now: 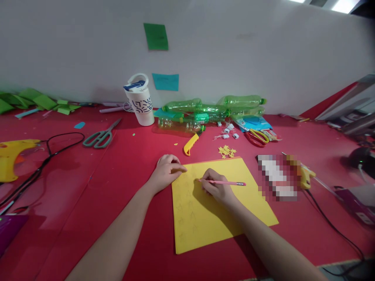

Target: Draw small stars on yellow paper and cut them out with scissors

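Note:
A yellow sheet of paper lies on the red table, with faint pencil stars drawn in columns on its left side. My right hand is closed around a pink pencil, whose tip touches the upper part of the sheet. At the upper left corner of the paper rests my left hand, fingers loosely bent and a little apart, holding nothing. Small yellow cut-out stars form a pile just beyond the sheet's top edge.
Beyond the paper are a yellow cutter, green plastic bottles, a white cup and red and yellow scissors. Grey scissors and a yellow glue gun lie left; another glue gun sits right.

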`<move>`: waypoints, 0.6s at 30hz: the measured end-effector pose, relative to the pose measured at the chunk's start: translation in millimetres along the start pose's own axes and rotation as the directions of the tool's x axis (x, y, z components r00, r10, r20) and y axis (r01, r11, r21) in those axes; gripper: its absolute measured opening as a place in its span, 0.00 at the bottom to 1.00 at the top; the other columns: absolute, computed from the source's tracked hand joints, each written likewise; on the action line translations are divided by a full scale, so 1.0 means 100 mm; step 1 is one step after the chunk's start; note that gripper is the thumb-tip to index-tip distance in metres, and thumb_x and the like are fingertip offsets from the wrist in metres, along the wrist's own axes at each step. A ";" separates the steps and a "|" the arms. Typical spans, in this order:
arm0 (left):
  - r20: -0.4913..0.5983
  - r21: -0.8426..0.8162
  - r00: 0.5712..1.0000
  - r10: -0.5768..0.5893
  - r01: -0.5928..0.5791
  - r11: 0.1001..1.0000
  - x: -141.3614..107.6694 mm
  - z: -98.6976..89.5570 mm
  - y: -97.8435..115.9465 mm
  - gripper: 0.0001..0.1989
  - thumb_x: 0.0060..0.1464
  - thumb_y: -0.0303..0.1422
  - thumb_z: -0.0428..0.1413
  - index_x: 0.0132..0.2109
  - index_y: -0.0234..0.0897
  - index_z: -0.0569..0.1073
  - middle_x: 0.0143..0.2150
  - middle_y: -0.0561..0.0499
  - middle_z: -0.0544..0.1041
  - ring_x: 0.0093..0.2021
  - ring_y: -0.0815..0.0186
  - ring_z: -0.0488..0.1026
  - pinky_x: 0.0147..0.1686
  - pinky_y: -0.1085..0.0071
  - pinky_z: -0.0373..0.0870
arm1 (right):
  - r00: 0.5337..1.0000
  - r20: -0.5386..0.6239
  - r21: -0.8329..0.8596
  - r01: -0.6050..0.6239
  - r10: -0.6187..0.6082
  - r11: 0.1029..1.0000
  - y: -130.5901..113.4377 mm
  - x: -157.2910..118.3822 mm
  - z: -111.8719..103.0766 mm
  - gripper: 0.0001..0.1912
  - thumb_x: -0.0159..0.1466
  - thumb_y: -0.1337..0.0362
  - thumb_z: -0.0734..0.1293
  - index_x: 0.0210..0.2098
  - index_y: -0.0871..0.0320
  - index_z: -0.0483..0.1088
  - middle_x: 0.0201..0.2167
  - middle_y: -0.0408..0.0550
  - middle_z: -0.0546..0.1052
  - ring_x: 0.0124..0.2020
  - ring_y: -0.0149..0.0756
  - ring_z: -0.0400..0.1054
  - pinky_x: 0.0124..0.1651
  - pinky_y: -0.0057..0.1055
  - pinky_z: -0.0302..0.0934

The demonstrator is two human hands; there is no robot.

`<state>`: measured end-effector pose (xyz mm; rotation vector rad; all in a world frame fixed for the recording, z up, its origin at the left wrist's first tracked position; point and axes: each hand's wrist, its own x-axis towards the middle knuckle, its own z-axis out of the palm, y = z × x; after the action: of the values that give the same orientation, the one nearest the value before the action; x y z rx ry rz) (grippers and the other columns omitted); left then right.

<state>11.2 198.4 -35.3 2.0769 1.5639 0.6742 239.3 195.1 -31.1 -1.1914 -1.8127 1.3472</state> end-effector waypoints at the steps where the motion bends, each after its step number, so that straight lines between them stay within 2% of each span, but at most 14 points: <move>1: -0.001 -0.001 1.000 -0.002 0.002 1.000 0.00 0.00 0.00 0.11 0.53 0.32 0.53 0.39 0.51 0.77 0.41 0.51 0.67 0.45 0.61 0.61 0.48 0.62 0.59 | 1.000 0.000 0.002 0.004 -0.004 1.000 0.00 0.00 0.00 0.07 0.60 0.62 0.61 0.27 0.57 0.63 0.18 0.40 0.69 0.17 0.28 0.59 0.19 0.24 0.51; 18: -0.003 0.001 1.000 0.001 -0.001 1.000 0.00 0.00 0.00 0.11 0.53 0.32 0.53 0.39 0.50 0.78 0.41 0.51 0.67 0.45 0.61 0.61 0.48 0.62 0.59 | 1.000 0.007 -0.057 0.025 -0.024 0.998 0.03 0.02 -0.03 0.05 0.54 0.70 0.61 0.23 0.57 0.59 0.15 0.38 0.65 0.17 0.27 0.56 0.20 0.24 0.46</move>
<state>10.8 198.2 -35.4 2.0788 1.5648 0.6779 241.8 198.2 -33.4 -1.1916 -1.8754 1.2949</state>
